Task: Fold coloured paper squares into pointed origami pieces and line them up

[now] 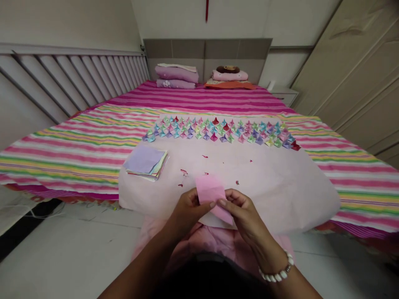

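A pink sheet of paper (pixel 209 189) is held up between both hands, just above the near edge of a large pale sheet (pixel 274 187). My left hand (pixel 190 207) pinches its left side, thumb on the front face. On the other side my right hand (pixel 241 209) grips the paper with its thumb in front and fingers curled behind. To the left lies a stack of coloured square papers (pixel 146 161), lilac on top. Farther back, rows of small folded paper pieces (pixel 218 129) in many colours stand on the pale sheet.
Small dark red scraps (pixel 183 172) are scattered on the pale sheet. Beneath is a bed with a striped cover (pixel 71 141). Folded bedding (pixel 176 76) sits by the headboard (pixel 187 50). A slatted rail (pixel 77 83) runs along the left, and a wardrobe (pixel 358 79) stands at right.
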Demonstrator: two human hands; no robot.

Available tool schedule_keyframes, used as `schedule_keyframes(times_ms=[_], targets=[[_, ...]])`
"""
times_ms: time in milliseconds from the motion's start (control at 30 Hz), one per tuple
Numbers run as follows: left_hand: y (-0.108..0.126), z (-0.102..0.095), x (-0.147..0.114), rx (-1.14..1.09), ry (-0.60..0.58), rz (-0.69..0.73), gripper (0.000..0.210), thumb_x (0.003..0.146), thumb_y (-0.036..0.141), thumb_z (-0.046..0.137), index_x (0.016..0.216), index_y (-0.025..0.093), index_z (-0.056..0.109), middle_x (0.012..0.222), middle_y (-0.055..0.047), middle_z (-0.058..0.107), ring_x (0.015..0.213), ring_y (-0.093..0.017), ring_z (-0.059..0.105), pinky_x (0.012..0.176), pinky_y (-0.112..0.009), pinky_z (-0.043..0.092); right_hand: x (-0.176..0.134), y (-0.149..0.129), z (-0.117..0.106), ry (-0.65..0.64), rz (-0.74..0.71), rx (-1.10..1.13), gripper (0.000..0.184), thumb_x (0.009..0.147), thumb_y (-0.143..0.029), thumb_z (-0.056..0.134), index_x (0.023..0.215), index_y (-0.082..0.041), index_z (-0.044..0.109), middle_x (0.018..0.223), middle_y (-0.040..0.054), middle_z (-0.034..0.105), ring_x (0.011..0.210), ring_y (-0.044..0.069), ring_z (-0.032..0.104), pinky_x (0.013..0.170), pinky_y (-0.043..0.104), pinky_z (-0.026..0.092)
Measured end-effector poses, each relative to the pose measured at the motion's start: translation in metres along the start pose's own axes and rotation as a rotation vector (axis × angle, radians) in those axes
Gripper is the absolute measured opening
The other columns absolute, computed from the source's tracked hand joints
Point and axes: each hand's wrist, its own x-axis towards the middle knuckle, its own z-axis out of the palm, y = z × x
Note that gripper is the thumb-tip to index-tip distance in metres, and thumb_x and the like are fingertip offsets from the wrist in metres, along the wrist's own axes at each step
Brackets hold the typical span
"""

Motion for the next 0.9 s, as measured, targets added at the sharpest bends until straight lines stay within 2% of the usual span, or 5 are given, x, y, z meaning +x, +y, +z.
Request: schedule_keyframes(times_ms=[200,300,533,700,900], targets=[[-0.008,-0.004,0.006,-0.030,0.214,0.159,0.037,0.058,0.018,0.084,0.079,0.018,0.054,0.070,0.002,0.068,0.062,-0.011,0.062,0.061,-0.022,0.048,0.001,0.009,0.000,-0.004,-0.002,0.005,0.017,0.068,-0.030,0.082,0.080,-0.022,0.074,0.074,0.0008,0.071,0.064,0.017,0.060,0.067,0.031,0.049],[-0.007,-0.006,0.004,-0.018,0.180,0.201,0.038,0.062,0.019,0.082,0.068,0.019,0.045,0.071,0.001,0.068,0.065,-0.011,0.062,0.062,-0.022,0.048,0.001,0.007,0.002,-0.008,-0.010,0.028,0.022,0.067,-0.030,0.083,0.086,-0.022,0.075,0.076,0.0013,0.072,0.067,0.017,0.061,0.072,0.032,0.049],[-0.004,-0.008,-0.003,0.270,0.155,0.263,0.017,0.069,0.019,0.078,0.086,0.019,0.075,0.069,0.000,0.062,0.063,-0.012,0.053,0.061,-0.024,0.043,0.001,-0.001,0.003,0.122,-0.027,0.060,0.020,0.068,-0.035,0.082,0.081,-0.022,0.075,0.067,-0.0001,0.070,0.059,0.014,0.055,0.060,0.027,0.045],[-0.006,-0.011,-0.002,0.345,0.173,0.256,0.029,0.070,0.021,0.078,0.099,0.023,0.077,0.072,0.000,0.065,0.066,-0.014,0.055,0.065,-0.026,0.046,0.001,0.002,-0.003,0.146,-0.076,0.005,0.019,0.065,-0.035,0.084,0.071,-0.020,0.073,0.062,-0.0010,0.065,0.059,0.014,0.053,0.061,0.028,0.043],[-0.010,-0.011,0.001,0.256,0.169,0.189,0.018,0.068,0.022,0.079,0.086,0.020,0.077,0.077,-0.003,0.070,0.070,-0.015,0.061,0.067,-0.026,0.048,0.002,0.000,-0.005,0.105,-0.202,-0.045,0.014,0.069,-0.030,0.082,0.070,-0.021,0.072,0.066,-0.0021,0.061,0.063,0.013,0.051,0.060,0.025,0.042]])
